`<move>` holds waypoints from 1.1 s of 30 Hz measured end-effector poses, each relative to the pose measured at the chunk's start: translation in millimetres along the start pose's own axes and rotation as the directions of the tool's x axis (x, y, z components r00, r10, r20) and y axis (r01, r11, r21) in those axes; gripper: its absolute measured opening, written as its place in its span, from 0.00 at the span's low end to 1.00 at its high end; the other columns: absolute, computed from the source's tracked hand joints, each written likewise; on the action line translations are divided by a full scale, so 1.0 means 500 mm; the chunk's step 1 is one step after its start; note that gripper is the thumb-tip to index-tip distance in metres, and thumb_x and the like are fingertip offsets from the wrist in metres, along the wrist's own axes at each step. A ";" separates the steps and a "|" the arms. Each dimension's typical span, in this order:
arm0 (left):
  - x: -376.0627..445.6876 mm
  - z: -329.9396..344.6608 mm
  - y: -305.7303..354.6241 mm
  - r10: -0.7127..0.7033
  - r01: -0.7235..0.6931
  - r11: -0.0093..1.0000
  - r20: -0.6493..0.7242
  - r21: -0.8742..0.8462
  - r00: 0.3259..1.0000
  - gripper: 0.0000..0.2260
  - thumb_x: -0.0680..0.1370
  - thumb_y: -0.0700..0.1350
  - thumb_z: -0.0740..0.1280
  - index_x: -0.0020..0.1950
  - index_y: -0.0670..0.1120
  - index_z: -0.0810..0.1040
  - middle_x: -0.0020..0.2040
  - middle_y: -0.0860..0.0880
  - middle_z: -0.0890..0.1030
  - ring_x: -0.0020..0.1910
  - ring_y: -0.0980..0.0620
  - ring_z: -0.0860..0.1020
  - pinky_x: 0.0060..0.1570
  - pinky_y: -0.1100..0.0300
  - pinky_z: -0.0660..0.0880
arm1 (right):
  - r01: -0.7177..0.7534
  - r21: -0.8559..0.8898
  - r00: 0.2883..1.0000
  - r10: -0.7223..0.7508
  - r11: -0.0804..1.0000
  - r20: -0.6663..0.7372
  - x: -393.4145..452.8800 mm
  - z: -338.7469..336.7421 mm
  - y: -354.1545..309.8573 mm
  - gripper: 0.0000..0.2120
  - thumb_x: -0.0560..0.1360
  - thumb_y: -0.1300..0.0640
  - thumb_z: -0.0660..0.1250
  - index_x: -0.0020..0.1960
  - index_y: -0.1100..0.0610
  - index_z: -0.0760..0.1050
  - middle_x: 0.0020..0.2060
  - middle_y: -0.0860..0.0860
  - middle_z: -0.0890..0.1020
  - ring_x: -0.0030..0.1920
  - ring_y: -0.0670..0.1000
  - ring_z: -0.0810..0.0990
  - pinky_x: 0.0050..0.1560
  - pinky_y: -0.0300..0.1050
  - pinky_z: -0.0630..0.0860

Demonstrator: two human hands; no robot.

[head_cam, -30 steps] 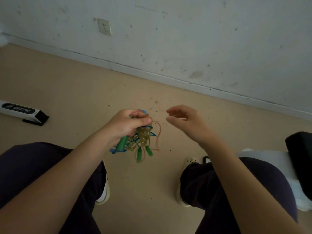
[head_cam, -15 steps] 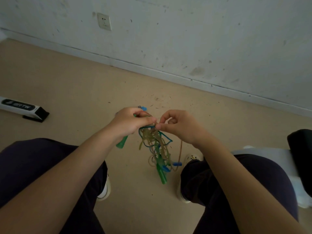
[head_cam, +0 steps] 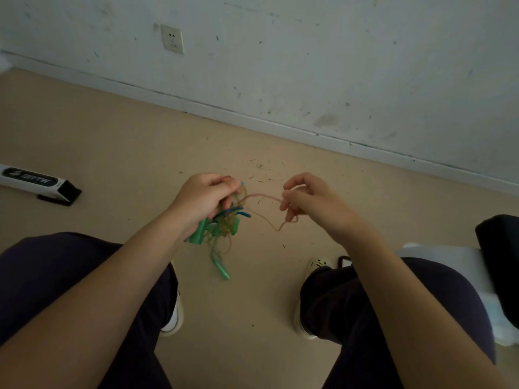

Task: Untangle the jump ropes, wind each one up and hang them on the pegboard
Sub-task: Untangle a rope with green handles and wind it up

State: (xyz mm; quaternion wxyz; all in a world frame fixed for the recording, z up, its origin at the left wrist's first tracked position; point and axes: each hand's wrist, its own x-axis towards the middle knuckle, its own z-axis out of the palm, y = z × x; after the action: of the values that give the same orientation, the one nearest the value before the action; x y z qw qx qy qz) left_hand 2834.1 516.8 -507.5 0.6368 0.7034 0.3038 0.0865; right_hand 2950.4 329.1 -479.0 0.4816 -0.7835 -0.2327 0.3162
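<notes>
Jump ropes (head_cam: pixel 224 223) bunched in left hand (head_cam: pixel 203 199) — pinkish strand (head_cam: pixel 261 195) in right hand (head_cam: pixel 309 202) pinch.

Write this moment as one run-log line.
left hand: grips rope tangle | right hand: pinches pink strand | stage: untangling

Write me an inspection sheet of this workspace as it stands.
Surface: tan floor, specked with debris.
Job's things: tangled jump ropes, green handle dangling; pinkish rope drawn out sideways.
Clutter: white and black box on floor.
Fingers: left hand grips the tangle; right hand pinches the pinkish rope.
Cables: nothing seen.
Surroundings: scuffed wall, socket; no pegboard in view.
</notes>
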 end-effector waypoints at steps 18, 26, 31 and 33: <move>0.028 -0.054 -0.007 -0.016 0.048 0.995 -0.342 0.085 0.940 0.12 0.78 0.42 0.63 0.35 0.44 0.80 0.31 0.48 0.81 0.22 0.53 0.65 0.27 0.61 0.63 | -0.032 -0.345 0.994 -0.005 0.938 -0.107 0.007 -0.026 0.002 0.12 0.71 0.44 0.74 0.44 0.53 0.84 0.34 0.44 0.79 0.33 0.40 0.74 0.36 0.37 0.70; -0.012 0.015 -0.017 -0.013 -0.011 0.987 0.151 0.161 0.988 0.09 0.82 0.45 0.63 0.45 0.44 0.78 0.32 0.48 0.83 0.20 0.54 0.67 0.23 0.63 0.65 | -0.001 -0.296 0.993 0.035 0.955 0.109 0.011 0.025 0.020 0.05 0.77 0.62 0.67 0.51 0.59 0.72 0.41 0.55 0.85 0.37 0.49 0.83 0.47 0.51 0.82; -0.018 0.022 -0.012 0.022 -0.046 0.990 0.176 0.135 0.984 0.07 0.82 0.46 0.64 0.51 0.45 0.79 0.36 0.47 0.85 0.20 0.53 0.66 0.24 0.64 0.65 | 0.011 -0.447 0.986 0.065 0.894 0.154 0.017 0.040 0.020 0.14 0.73 0.46 0.73 0.52 0.52 0.76 0.33 0.46 0.78 0.30 0.40 0.71 0.33 0.36 0.67; -0.012 0.017 -0.012 0.042 -0.056 0.992 0.117 0.118 0.992 0.07 0.82 0.45 0.65 0.50 0.44 0.79 0.34 0.47 0.84 0.20 0.53 0.65 0.22 0.64 0.64 | 0.030 -0.508 0.989 0.049 0.861 0.143 0.024 0.040 0.025 0.13 0.71 0.44 0.75 0.48 0.52 0.80 0.33 0.43 0.74 0.32 0.40 0.70 0.35 0.38 0.67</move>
State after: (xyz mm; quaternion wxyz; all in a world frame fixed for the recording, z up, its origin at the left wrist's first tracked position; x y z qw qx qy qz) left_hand 2831.5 506.5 -513.1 0.6072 0.7515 0.2544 0.0433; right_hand 2945.2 343.8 -500.3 0.2376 -0.8576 -0.3397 0.3044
